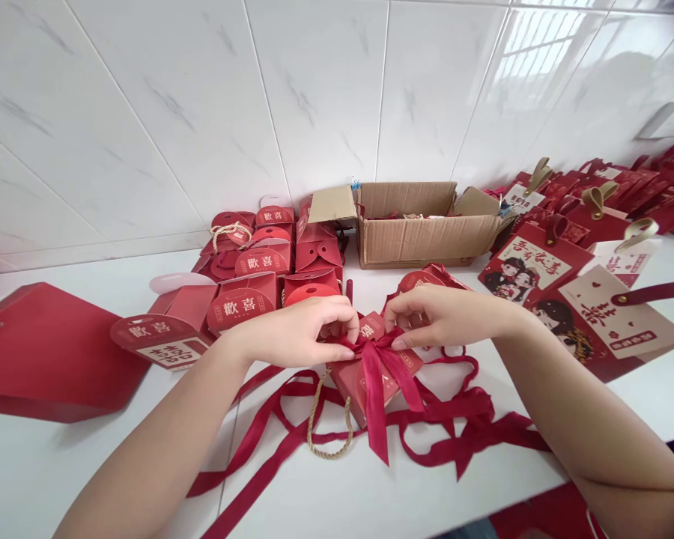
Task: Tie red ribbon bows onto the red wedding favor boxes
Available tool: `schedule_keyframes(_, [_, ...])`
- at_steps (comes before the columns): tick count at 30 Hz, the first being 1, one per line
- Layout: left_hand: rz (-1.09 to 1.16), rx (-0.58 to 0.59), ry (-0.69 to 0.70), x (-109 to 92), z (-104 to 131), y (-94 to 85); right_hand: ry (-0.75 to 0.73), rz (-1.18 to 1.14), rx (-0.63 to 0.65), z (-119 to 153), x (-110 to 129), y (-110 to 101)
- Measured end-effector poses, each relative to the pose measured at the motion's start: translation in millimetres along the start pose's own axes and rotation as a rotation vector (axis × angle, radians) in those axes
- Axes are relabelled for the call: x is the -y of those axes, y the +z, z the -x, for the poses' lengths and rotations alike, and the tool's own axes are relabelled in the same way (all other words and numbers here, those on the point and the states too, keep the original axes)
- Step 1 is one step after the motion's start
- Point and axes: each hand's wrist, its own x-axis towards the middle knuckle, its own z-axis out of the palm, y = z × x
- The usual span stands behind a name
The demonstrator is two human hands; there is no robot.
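Observation:
A red gift box [348, 385] with pale lettering lies in front of me on the white table. Dark red ribbon [375, 397] is tied in a bow on top of it, its two tails hanging down over the near side. My left hand [317, 329] pinches the bow's left loop between thumb and fingers. On the other side, my right hand [421, 318] grips the right loop the same way. A twisted gold cord handle [313, 419] curves out from the box's left side onto the table. Both hands partly cover the box's far end.
Loose ribbon [269, 419] trails across the white table [281, 494]. Several red boxes [244, 303] stand at the back left, near a large red box [56, 352]. An open cardboard carton [427, 241] is against the tiled wall. Printed gift bags [539, 262] crowd the right side.

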Motion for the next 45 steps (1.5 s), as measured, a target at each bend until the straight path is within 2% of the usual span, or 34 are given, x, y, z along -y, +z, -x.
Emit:
schedule_keyframes(7, [0.008, 0.020, -0.037, 0.0, 0.4, -0.4, 0.040, -0.145, 0.106, 0.6, 3.0, -1.1])
schedule_keyframes(15, [0.067, 0.042, -0.001, 3.7, -3.3, -0.4, 0.103, -0.184, 0.127, 0.2, 0.0, -3.3])
schedule_keyframes(19, [0.115, 0.046, 0.003, 4.6, -4.7, 0.1, 0.051, -0.221, 0.132, 0.0, -4.7, -4.9])
schedule_keyframes(29, [0.060, -0.035, 0.013, 2.9, -5.5, 4.1, -0.049, -0.304, 0.173, -5.6, -13.1, -2.4])
schedule_keyframes(33, [0.082, -0.156, 0.030, 4.4, -14.3, 12.4, -0.039, -0.320, 0.109, -8.0, -13.0, -0.2])
schedule_keyframes(37, [0.119, -0.245, 0.070, 6.1, -21.6, 21.2, -0.061, -0.327, 0.126, -10.1, -15.0, 0.5])
schedule_keyframes(45, [0.260, -0.240, 0.121, 5.5, -27.3, 34.3, -0.047, -0.292, 0.121, -8.7, -16.9, -3.7])
